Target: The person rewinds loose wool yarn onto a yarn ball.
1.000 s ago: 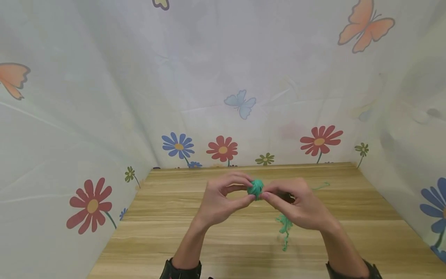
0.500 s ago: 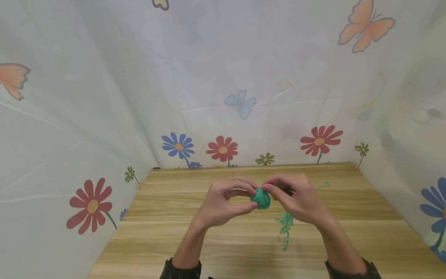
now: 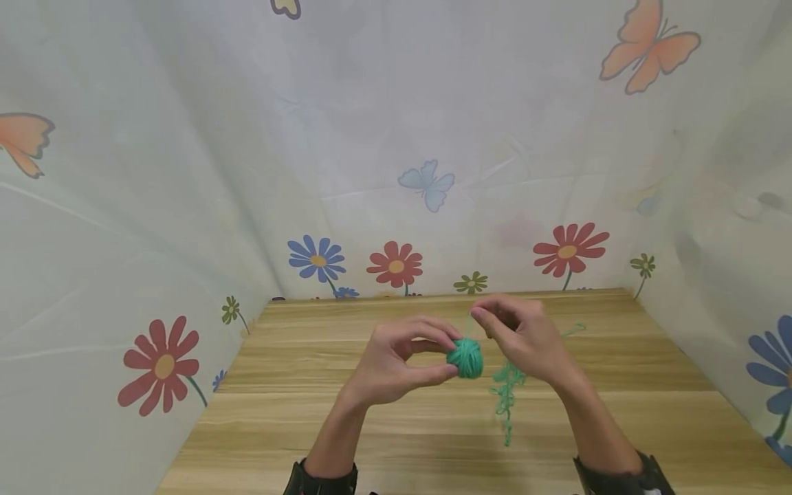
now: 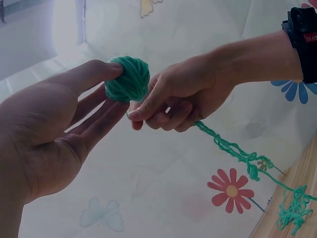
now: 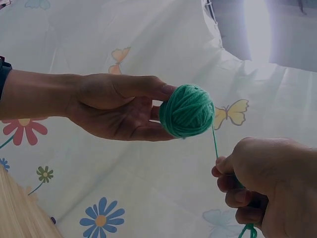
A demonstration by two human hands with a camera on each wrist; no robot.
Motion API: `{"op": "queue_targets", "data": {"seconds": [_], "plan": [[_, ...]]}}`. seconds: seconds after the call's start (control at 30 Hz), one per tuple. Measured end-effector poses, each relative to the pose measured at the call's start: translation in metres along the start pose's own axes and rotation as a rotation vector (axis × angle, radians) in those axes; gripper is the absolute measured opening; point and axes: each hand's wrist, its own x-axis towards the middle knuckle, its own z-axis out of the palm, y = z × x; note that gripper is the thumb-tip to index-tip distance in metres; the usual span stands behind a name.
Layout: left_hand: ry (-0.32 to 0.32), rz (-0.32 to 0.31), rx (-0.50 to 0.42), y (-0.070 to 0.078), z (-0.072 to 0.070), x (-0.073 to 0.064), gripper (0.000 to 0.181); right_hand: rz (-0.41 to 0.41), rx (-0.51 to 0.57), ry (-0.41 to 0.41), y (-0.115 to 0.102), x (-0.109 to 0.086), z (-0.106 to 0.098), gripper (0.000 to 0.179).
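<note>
A small ball of green yarn (image 3: pixel 467 359) is held above the table between the thumb and fingers of my left hand (image 3: pixel 396 361). My right hand (image 3: pixel 522 337) is up and to the right of the ball, thumb and forefinger pinching a strand of yarn (image 5: pixel 215 141) that runs taut from it. The right hand's other fingers curl around more yarn. From beneath that hand, a tangled length of yarn (image 4: pixel 233 148) trails down toward the table, where a loose clump (image 4: pixel 294 210) shows.
The wooden table (image 3: pixel 297 426) lies below both hands. A loose yarn end (image 3: pixel 575 328) rests toward its back right. White curtains (image 3: pixel 346 103) printed with flowers and butterflies stand behind it and at both sides.
My right hand has moved up, away from the ball, drawing out a short strand. The ball has shifted slightly down and right and turned in my left fingers.
</note>
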Motion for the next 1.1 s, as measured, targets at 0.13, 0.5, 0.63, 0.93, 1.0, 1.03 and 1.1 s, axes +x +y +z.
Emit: {"op": "queue_targets", "data": {"seconds": [0.13, 0.5, 0.63, 0.93, 1.0, 1.03, 1.1], "plan": [[0.009, 0.011, -0.011, -0.009, -0.001, -0.003, 0.032, 0.032, -0.027, -0.021, 0.010, -0.001, 0.002, 0.011], [0.144, 0.051, -0.013, -0.021, -0.005, -0.007, 0.031, -0.143, 0.058, -0.255, 0.016, -0.002, 0.007, 0.020], [0.198, 0.043, 0.015, -0.021, -0.007, -0.006, 0.030, -0.183, 0.080, -0.307, 0.011, -0.003, 0.006, 0.019], [0.273, 0.025, 0.138, -0.009, -0.005, -0.002, 0.031, -0.260, 0.157, -0.335, -0.012, -0.006, 0.003, 0.024], [0.278, 0.019, 0.155, -0.007, -0.004, -0.001, 0.031, -0.301, 0.194, -0.322, -0.018, -0.006, 0.001, 0.029], [0.280, 0.015, 0.164, -0.006, -0.004, -0.001, 0.031, -0.323, 0.217, -0.316, -0.022, -0.006, 0.000, 0.030], [0.281, 0.008, 0.176, -0.005, -0.004, 0.000, 0.031, -0.361, 0.258, -0.301, -0.028, -0.005, -0.001, 0.033]]}}
